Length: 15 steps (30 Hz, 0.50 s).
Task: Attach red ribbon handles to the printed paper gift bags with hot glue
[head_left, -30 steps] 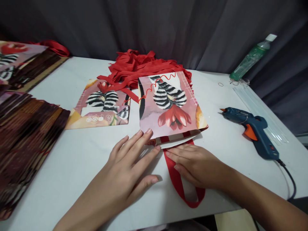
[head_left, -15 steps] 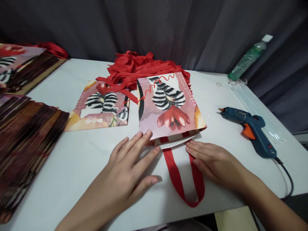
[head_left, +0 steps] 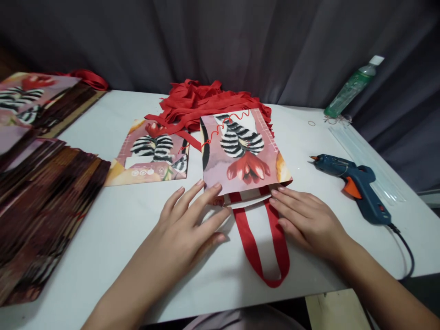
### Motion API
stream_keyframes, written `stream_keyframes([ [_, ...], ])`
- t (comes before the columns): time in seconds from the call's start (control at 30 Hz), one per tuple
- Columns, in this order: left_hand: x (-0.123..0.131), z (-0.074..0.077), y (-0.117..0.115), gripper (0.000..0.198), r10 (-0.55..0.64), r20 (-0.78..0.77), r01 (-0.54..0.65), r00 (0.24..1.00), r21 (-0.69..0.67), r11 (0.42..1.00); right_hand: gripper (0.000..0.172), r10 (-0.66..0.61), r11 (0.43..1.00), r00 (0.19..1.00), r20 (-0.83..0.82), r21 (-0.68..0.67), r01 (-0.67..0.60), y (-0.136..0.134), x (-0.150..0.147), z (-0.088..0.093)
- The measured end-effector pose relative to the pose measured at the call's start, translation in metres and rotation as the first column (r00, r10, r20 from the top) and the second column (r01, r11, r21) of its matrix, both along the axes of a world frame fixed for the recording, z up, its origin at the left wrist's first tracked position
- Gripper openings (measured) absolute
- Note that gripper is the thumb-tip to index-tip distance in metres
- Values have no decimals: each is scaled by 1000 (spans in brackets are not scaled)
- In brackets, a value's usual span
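Glossy printed paper bag lies flat, just beyond fingertips; print shows stripes and a red flower, any writing too small to read. Left hand splayed flat, tips on bag's near-left corner, gripping nothing. Right hand flat, fingers straight, touching near-right edge. Red woven ribbon handle loops between hands. Blue plastic glue gun well right of right fingers.

The bag lies on the table. Its handle sticks out in front, between the left hand and right hand. Ribbons lie behind it, a glue gun to its right, a flat bag to its left.
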<state>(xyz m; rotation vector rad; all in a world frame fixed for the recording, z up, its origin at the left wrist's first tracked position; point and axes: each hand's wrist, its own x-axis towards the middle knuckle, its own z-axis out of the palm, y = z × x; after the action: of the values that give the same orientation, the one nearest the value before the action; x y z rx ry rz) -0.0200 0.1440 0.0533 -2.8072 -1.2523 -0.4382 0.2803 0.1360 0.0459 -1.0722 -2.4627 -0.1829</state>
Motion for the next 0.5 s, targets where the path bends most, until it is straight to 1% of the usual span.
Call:
stream_keyframes([
  [0.07, 0, 6, 2, 36, -19, -1, 19, 1000, 50, 999, 29, 1, 1000, 1000, -12, 26, 0, 0, -1, 1],
  [0.13, 3, 17, 7, 43, -19, 12, 18, 1000, 100, 995, 30, -5, 999, 998, -61, 34, 7, -2, 0, 3],
  [0.2, 9, 30, 15, 59, -11, 10, 10, 1000, 121, 993, 32, -13, 1000, 993, -115, 27, 16, -3, 0, 4],
  [0.23, 13, 35, 21, 70, -6, -7, 7, 1000, 115, 993, 33, -19, 1000, 991, -129, 19, 22, -3, -1, 4],
  [0.3, 21, 43, 34, 89, -1, -61, 6, 998, 91, 996, 34, -35, 999, 993, -117, 1, 35, -3, -3, 3],
  [0.37, 28, 45, 45, 99, 11, -123, -8, 992, 30, 1000, 34, -44, 999, 995, -85, 0, 44, -3, -6, 2],
  [0.43, 31, 43, 53, 102, 22, -160, -28, 987, -39, 999, 33, -27, 999, 996, -83, 30, 29, -4, -8, 3],
  [0.5, 32, 39, 56, 102, 33, -168, -48, 985, -85, 995, 30, 18, 998, 992, -122, 68, -9, -7, -9, 4],
])
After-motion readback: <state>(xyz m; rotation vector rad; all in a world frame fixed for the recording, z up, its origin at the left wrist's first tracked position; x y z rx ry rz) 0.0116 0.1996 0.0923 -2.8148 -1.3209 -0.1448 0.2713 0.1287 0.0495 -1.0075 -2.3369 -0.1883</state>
